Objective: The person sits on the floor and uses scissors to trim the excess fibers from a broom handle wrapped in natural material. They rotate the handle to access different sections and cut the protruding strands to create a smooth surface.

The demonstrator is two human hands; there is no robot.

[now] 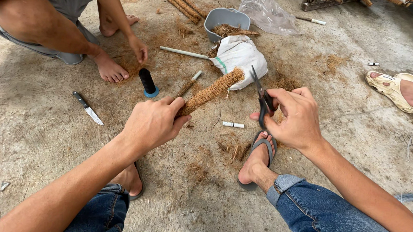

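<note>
My left hand (153, 122) has its grip pressed around the lower end of the coir-wrapped stick (211, 93), which slants up and away from it. My right hand (295, 119) pinches black scissors (263, 97), blades parted beside the stick's tip. I judge trimming comes next: rough, fibrous rope coils, stray strands.

White sack (239, 57), clear bag (268, 14)
</note>
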